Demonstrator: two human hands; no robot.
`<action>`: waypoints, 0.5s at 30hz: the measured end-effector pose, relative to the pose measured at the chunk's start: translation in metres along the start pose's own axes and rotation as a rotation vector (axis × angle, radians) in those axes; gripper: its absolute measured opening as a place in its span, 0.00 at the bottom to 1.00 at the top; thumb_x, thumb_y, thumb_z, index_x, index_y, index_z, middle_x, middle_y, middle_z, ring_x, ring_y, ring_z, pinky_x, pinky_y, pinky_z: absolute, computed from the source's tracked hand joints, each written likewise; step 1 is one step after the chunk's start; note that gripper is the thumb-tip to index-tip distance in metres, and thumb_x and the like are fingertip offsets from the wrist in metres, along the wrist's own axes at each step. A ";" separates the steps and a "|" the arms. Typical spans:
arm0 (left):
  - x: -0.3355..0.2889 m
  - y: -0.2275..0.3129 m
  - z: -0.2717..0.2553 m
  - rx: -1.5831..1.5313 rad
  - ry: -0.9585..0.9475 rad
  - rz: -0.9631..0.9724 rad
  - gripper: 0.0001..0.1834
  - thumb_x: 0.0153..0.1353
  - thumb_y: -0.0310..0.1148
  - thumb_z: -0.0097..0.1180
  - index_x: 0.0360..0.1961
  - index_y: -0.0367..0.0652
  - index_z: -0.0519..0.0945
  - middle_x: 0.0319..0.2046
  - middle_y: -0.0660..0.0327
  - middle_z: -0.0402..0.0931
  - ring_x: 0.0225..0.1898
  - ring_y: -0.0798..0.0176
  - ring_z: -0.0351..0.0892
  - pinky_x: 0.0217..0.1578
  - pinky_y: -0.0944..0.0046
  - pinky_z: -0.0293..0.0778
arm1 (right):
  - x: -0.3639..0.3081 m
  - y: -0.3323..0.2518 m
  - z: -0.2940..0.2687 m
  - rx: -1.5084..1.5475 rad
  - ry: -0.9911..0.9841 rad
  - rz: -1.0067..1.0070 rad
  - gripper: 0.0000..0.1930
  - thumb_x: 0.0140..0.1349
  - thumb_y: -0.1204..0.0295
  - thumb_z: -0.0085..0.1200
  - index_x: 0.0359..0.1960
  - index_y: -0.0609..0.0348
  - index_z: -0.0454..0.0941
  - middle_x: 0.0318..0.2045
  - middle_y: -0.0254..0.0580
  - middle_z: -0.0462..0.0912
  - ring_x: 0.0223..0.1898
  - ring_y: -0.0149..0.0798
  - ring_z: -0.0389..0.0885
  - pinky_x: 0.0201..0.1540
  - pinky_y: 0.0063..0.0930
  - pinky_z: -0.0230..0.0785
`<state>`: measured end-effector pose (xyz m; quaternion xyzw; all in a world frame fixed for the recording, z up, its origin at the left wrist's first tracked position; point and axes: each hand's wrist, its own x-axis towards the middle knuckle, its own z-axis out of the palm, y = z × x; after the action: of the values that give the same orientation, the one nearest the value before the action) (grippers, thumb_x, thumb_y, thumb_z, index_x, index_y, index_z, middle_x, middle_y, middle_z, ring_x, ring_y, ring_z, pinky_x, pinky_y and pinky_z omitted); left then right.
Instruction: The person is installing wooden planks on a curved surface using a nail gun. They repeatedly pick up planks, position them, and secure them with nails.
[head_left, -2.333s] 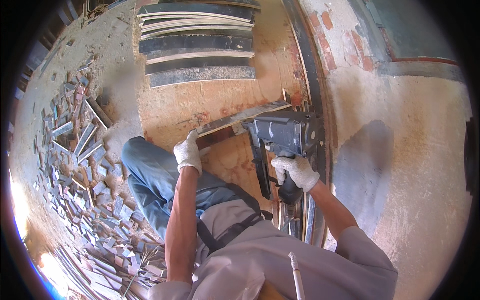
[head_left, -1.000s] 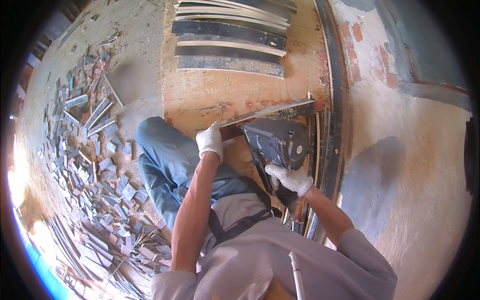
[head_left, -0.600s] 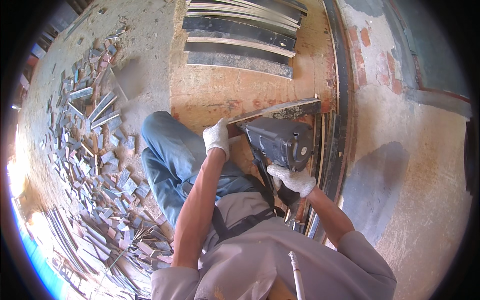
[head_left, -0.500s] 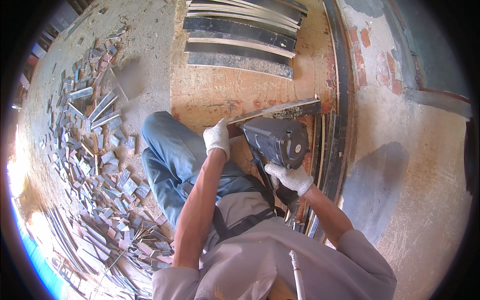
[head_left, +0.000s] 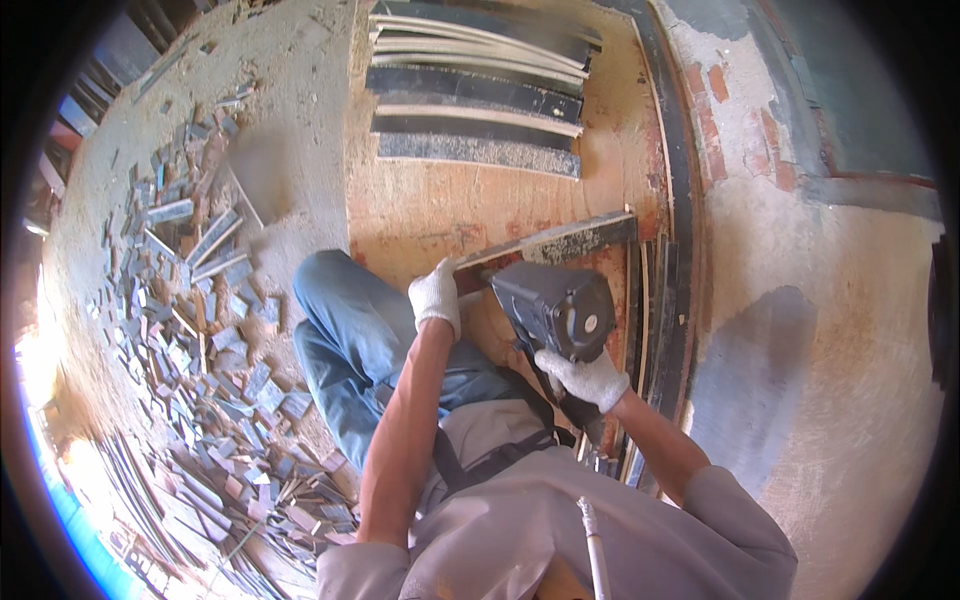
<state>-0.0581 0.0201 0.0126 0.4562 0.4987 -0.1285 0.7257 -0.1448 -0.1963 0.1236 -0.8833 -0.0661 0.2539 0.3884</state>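
Note:
My left hand (head_left: 436,294), in a white knit glove, is closed on the near left end of a plywood strip (head_left: 580,240). That strip has a black, worn face and a pale edge, and slants across the tan board to the strips on the right. A reddish-brown piece (head_left: 470,280) shows beside the glove, partly hidden by the tool. My right hand (head_left: 585,378), also gloved, grips the handle of a black nail gun (head_left: 556,308). The nail gun's body hangs just on my side of the strip; its nose is hidden, so contact cannot be made out.
Several black-faced strips (head_left: 475,110) lie stacked on the far part of the board (head_left: 420,205). Long strips (head_left: 668,320) run along its right edge, beside a worn wall (head_left: 760,240). Wood offcuts (head_left: 235,340) litter the floor on the left. A cigarette (head_left: 593,545) shows at the lower edge.
The view has shifted slightly, so the far stack sits a little lower. Both hands keep their grips, and the nail gun stays beside the strip, turned slightly.

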 end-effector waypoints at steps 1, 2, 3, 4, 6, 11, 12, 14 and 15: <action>-0.005 0.007 -0.001 -0.037 -0.017 -0.028 0.20 0.59 0.36 0.63 0.41 0.25 0.81 0.36 0.51 0.82 0.32 0.57 0.82 0.29 0.57 0.83 | -0.003 -0.003 0.001 -0.094 0.046 -0.086 0.11 0.64 0.68 0.58 0.47 0.53 0.83 0.41 0.44 0.86 0.43 0.46 0.85 0.48 0.45 0.75; -0.004 0.016 -0.006 -0.003 -0.004 -0.021 0.21 0.60 0.37 0.63 0.42 0.25 0.79 0.36 0.51 0.80 0.31 0.55 0.83 0.26 0.54 0.86 | -0.006 -0.007 0.001 -0.193 0.103 -0.169 0.14 0.63 0.68 0.58 0.50 0.53 0.83 0.49 0.46 0.86 0.52 0.50 0.83 0.56 0.47 0.74; -0.002 0.020 -0.011 -0.027 0.010 0.070 0.18 0.60 0.37 0.64 0.37 0.28 0.81 0.33 0.54 0.79 0.28 0.59 0.80 0.25 0.56 0.83 | -0.016 0.009 0.006 -0.165 0.112 -0.120 0.19 0.62 0.66 0.61 0.54 0.55 0.79 0.48 0.48 0.86 0.53 0.50 0.82 0.58 0.46 0.72; 0.018 0.021 -0.033 0.008 -0.018 0.241 0.17 0.60 0.39 0.67 0.31 0.31 0.82 0.30 0.57 0.79 0.26 0.65 0.75 0.24 0.60 0.77 | -0.024 0.023 0.011 -0.135 0.114 -0.082 0.25 0.62 0.64 0.64 0.59 0.58 0.74 0.47 0.50 0.85 0.54 0.50 0.81 0.59 0.45 0.70; 0.014 0.061 -0.058 0.292 -0.005 0.668 0.14 0.61 0.37 0.68 0.33 0.33 0.87 0.28 0.65 0.79 0.32 0.72 0.72 0.36 0.67 0.71 | -0.028 0.021 0.015 -0.057 0.220 0.100 0.33 0.58 0.61 0.66 0.64 0.59 0.69 0.46 0.53 0.85 0.50 0.53 0.83 0.53 0.46 0.74; 0.030 0.170 -0.207 0.331 -0.037 0.648 0.20 0.72 0.27 0.48 0.64 0.45 0.77 0.55 0.53 0.78 0.60 0.56 0.76 0.57 0.51 0.77 | -0.022 0.067 0.054 -0.335 0.323 0.385 0.49 0.53 0.57 0.66 0.72 0.68 0.56 0.41 0.64 0.85 0.37 0.60 0.87 0.41 0.48 0.79; 0.041 0.175 -0.248 0.348 -0.001 0.769 0.23 0.72 0.33 0.51 0.67 0.45 0.73 0.57 0.53 0.76 0.60 0.55 0.76 0.59 0.48 0.75 | -0.021 0.077 0.064 -0.348 0.298 0.415 0.52 0.52 0.56 0.66 0.73 0.70 0.52 0.41 0.65 0.84 0.36 0.60 0.86 0.41 0.49 0.78; 0.058 0.180 -0.342 0.203 0.154 0.773 0.34 0.70 0.46 0.55 0.73 0.44 0.65 0.61 0.52 0.71 0.62 0.53 0.73 0.64 0.45 0.69 | -0.006 0.067 0.071 -0.288 0.319 0.336 0.44 0.54 0.56 0.65 0.69 0.67 0.62 0.38 0.61 0.85 0.34 0.58 0.86 0.39 0.49 0.78; 0.072 0.174 -0.346 0.098 0.255 0.708 0.32 0.69 0.43 0.55 0.71 0.44 0.66 0.61 0.52 0.72 0.63 0.53 0.74 0.64 0.46 0.69 | -0.003 0.062 0.068 -0.282 0.347 0.333 0.40 0.55 0.56 0.65 0.66 0.66 0.67 0.36 0.60 0.85 0.33 0.57 0.86 0.39 0.49 0.78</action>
<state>-0.1227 0.4090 0.0152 0.6469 0.3897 0.1643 0.6346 -0.1865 -0.1956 0.0413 -0.9577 0.1127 0.1473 0.2201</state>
